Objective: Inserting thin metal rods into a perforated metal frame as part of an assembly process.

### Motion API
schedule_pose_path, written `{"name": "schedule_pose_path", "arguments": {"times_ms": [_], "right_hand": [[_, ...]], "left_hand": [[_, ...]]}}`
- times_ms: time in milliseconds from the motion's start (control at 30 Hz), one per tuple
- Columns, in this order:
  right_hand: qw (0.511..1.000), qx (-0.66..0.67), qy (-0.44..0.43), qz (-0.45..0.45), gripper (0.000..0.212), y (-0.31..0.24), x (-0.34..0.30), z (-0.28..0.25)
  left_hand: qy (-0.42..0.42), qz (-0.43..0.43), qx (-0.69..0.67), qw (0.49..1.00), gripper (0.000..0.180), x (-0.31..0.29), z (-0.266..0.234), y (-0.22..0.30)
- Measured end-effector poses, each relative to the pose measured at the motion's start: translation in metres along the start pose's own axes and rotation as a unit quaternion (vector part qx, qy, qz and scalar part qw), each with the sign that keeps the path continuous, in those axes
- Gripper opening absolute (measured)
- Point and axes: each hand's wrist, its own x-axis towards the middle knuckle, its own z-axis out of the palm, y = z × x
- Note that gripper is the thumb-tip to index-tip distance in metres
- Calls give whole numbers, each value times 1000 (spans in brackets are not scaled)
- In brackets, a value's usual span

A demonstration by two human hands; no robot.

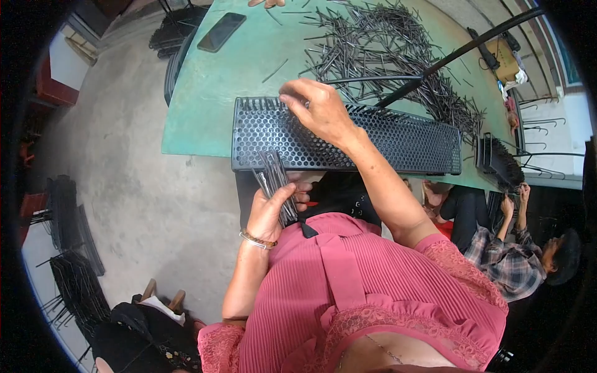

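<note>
A long black perforated metal panel lies across the table's near edge in front of me, its surface full of round holes. Short dark strips stand in a row along its far side. My right hand reaches over the panel to this row, thumb and fingers pinched together. Whatever sits between those fingertips is too small to tell. Below the panel's near left part, my left hand grips a bundle of thin dark metal strips, whose upper ends rise in front of the panel's near edge.
A large heap of loose dark strips covers the far part of the green table. A black phone lies at the far left. A black rod slants over the heap. At right, another person handles a similar black piece.
</note>
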Motion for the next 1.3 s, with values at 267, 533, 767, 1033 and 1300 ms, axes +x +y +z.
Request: {"name": "schedule_pose_path", "arguments": {"times_ms": [267, 533, 767, 1033, 1300], "right_hand": [[998, -40, -35, -24, 12, 1, 4, 6], [996, 42, 37, 73, 15, -9, 2, -14], [989, 70, 107, 68, 14, -2, -6, -7], [994, -13, 107, -10, 12, 10, -17, 3], [996, -27, 73, -41, 12, 13, -12, 4]], "left_hand": [[2, -1, 0, 1000, 31, -1, 3, 2], [-19, 7, -11, 1000, 30, -2, 8, 9], [3, -12, -15, 1000, 31, 2, 5, 1], [22, -6, -2, 1000, 28, 4, 4, -1], [16, -3, 3, 1000, 28, 4, 3, -1]]}}
